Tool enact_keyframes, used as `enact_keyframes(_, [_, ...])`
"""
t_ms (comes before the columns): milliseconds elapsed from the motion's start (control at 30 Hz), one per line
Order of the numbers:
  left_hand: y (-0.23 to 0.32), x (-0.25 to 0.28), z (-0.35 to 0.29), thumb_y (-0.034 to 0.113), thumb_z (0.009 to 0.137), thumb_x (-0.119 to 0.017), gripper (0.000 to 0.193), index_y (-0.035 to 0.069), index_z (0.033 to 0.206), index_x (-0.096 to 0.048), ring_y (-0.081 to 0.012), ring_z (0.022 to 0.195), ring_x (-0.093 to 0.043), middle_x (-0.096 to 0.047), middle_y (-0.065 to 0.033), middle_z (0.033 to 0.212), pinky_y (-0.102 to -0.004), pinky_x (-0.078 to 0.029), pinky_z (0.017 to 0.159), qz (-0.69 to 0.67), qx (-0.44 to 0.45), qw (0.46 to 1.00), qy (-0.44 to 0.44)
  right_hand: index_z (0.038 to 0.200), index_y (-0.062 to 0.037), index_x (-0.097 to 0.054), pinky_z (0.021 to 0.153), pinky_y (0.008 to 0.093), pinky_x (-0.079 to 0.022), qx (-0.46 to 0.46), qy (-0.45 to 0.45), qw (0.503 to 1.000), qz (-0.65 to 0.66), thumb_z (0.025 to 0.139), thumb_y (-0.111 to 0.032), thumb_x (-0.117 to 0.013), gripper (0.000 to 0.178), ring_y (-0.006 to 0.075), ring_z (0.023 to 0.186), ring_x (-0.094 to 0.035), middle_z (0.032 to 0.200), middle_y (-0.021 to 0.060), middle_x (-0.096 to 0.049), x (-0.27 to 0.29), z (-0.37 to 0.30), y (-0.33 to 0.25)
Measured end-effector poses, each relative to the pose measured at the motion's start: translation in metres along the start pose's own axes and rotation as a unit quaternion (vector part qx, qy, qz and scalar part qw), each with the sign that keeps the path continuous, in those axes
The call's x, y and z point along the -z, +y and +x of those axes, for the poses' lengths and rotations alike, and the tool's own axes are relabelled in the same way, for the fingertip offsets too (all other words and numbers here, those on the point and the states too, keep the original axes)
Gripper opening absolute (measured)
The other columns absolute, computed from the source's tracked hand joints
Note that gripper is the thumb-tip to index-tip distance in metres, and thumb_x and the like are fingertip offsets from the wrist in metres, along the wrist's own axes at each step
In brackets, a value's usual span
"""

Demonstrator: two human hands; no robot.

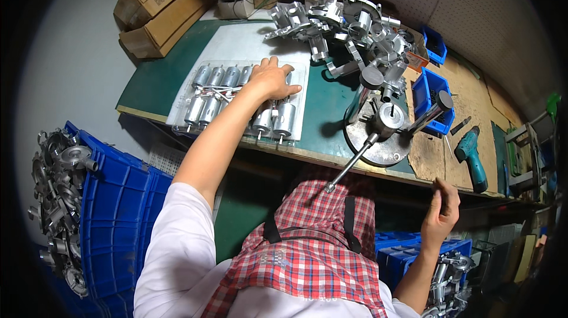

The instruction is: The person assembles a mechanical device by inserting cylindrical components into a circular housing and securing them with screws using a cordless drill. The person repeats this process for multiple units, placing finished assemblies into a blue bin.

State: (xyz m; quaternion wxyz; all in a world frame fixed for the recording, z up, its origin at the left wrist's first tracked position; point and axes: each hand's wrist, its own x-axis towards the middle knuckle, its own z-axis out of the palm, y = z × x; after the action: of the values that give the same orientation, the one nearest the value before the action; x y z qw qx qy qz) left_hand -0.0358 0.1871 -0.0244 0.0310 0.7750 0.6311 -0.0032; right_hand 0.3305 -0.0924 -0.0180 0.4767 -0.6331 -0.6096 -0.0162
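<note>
My left hand (271, 79) reaches over a clear plastic tray (300, 93) of silver cylindrical motors (284, 120). Its fingers are spread and rest on the far row, hiding some of the motors. White leads (223, 92) lie between the two rows. My right hand (442, 214) hangs in front of the table's right part with its fingers curled together; whether something is in them is hidden. Between the hands stands a press fixture (378, 140) with a round steel base, upright posts and a long lever handle (350, 167) pointing toward me.
Silver metal castings (355, 28) are piled behind the fixture. Blue bins (427, 90) of small dark parts and a teal power screwdriver (471, 158) are at right. A cardboard box (157, 7) stands back left. Blue crates (112, 211) and more castings (59, 170) flank me below.
</note>
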Motion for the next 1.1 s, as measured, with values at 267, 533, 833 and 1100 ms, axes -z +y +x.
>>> enact_keyframes(267, [-0.003, -0.011, 0.004, 0.017, 0.078, -0.080, 0.060, 0.006, 0.118, -0.037, -0.0376, 0.105, -0.061, -0.055, -0.0240, 0.116, -0.0444, -0.047, 0.093, -0.189, -0.034, 0.980, 0.056, 0.107, -0.0003, -0.068, 0.088, 0.0321, -0.046, -0.084, -0.026, 0.996, 0.005, 0.094, 0.000, -0.058, 0.016, 0.0213, 0.096, -0.060, 0.100, 0.0088, -0.068, 0.001, -0.018, 0.002])
enact_keyframes(533, [-0.003, 0.060, -0.033, 0.009, 0.090, -0.070, 0.061, 0.012, 0.132, -0.027, -0.0340, 0.110, -0.063, -0.048, -0.0177, 0.118, -0.0402, -0.059, 0.091, -0.693, -0.130, 0.666, 0.243, 0.105, -0.0004, -0.069, 0.084, 0.0324, -0.047, -0.045, -0.064, 0.995, 0.067, 0.090, 0.004, -0.059, 0.018, 0.0226, 0.091, -0.061, 0.094, 0.0090, -0.068, -0.022, 0.000, -0.018])
enact_keyframes(833, [0.101, 0.082, -0.134, 0.022, 0.096, -0.063, 0.042, 0.016, 0.125, -0.035, -0.0406, 0.132, -0.048, -0.047, -0.0082, 0.129, -0.0495, -0.055, 0.100, -0.842, -0.295, 0.452, 0.014, 0.141, 0.0047, -0.042, 0.101, 0.0432, -0.045, 0.181, -0.055, 0.949, 0.251, 0.072, -0.028, -0.089, 0.089, 0.0356, 0.120, -0.053, 0.131, 0.0220, -0.051, -0.073, 0.054, -0.122])
enact_keyframes(1100, [0.125, 0.082, -0.038, 0.036, 0.104, -0.050, 0.039, 0.003, 0.122, -0.038, -0.0119, 0.081, -0.053, -0.059, -0.0099, 0.101, -0.0276, -0.047, 0.077, -0.656, -0.191, 0.695, 0.227, 0.123, 0.0005, -0.058, 0.065, 0.0204, -0.049, -0.191, -0.023, 0.914, 0.358, 0.079, 0.004, -0.077, 0.048, 0.0069, 0.077, -0.060, 0.095, 0.0041, -0.064, -0.043, 0.029, -0.068])
